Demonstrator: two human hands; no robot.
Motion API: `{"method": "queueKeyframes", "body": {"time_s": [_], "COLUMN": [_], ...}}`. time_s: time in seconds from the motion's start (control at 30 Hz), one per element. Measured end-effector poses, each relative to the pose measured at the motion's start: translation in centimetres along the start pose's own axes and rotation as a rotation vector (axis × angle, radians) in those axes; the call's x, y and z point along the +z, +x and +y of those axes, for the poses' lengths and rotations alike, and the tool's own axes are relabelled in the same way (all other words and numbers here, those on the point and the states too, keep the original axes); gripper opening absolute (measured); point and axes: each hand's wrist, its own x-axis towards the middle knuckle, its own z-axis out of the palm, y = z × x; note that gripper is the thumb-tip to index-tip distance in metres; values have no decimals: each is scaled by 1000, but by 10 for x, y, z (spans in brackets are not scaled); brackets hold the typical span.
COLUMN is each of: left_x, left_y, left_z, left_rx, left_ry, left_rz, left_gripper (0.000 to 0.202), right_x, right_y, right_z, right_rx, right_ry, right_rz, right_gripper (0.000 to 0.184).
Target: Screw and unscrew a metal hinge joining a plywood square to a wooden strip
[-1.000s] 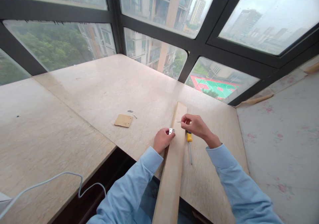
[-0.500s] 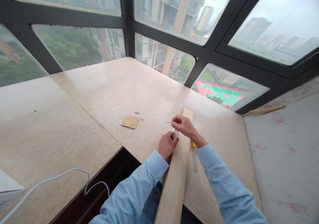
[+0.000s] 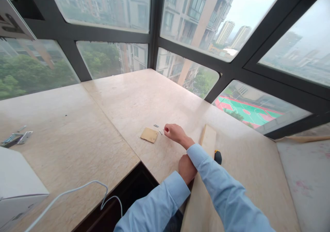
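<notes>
My right hand (image 3: 175, 133) reaches left across the other arm, with its thumb and fingertips curled together low over the tabletop. Whatever they may hold is too small to make out. Close by its fingertips lie loose screws (image 3: 156, 125) and a thin tan rectangular plate (image 3: 149, 135) with a small hole. My left hand (image 3: 187, 168) rests at the edge of a long wooden board (image 3: 208, 139); the right wrist and sleeve cover its fingers and anything in them. Right of the board, a black and yellow screwdriver handle (image 3: 218, 157) shows past the right sleeve.
A white box (image 3: 20, 187) stands at the left with metal hardware (image 3: 24, 137) behind it. A white cable (image 3: 77, 188) runs over the counter edge beside a dark opening (image 3: 129, 187). Framed windows enclose the far side.
My right hand has moved left from above the board towards the loose screws, crossing over my left hand. The metal piece in my left hand is now hidden. The view has swung left.
</notes>
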Motion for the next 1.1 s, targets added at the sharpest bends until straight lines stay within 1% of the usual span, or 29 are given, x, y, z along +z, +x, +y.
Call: {"method": "queueKeyframes", "body": {"time_s": [0.1, 0.17, 0.27, 0.33, 0.43, 0.5, 0.57, 0.63, 0.7, 0.77, 0.87, 0.93, 1.0, 1.1], "left_x": [0, 0, -2, -3, -4, -5, -5, -5, -5, -6, -12, -18, -25, -31], "left_y": [0, -1, -2, -3, -3, -2, -1, 2, 5, 8, 9, 7, 4, -2], "left_z": [1, 3, 6, 7, 8, 6, 4, 2, 0, -1, 2, 6, 10, 18], "left_rx": [9, -4, -99, -138, -77, -42, -31, -10, -24, -110, -259, -309, -326, -328], "left_ry": [-23, -63, -150, -182, -196, -208, -223, -248, -301, -405, -614, -707, -737, -701], "left_rz": [4, 16, 56, 75, 86, 104, 121, 121, 91, 20, -121, -190, -235, -273], "left_gripper": [27, 25, 26, 29, 27, 24, 23, 24, 23, 19, 17, 20, 23, 21], "right_x": [-1, -6, -20, -30, -41, -39, -30, -13, 8, 28, 50, 59, 67, 73], "right_y": [-4, -14, -39, -65, -117, -157, -197, -234, -262, -278, -284, -280, -275, -268], "right_z": [-2, -1, 2, 6, 18, 30, 41, 49, 51, 50, 42, 36, 29, 16], "right_rx": [-23, -22, 5, 56, 200, 314, 429, 530, 616, 651, 656, 643, 629, 601], "right_ry": [10, 25, 138, 268, 408, 416, 340, 296, 362, 479, 626, 661, 619, 442], "right_rz": [-23, -16, 51, 118, 216, 312, 452, 547, 585, 602, 630, 639, 650, 642], "right_gripper": [11, 10, 12, 13, 16, 19, 24, 30, 40, 49, 59, 62, 64, 65]}}
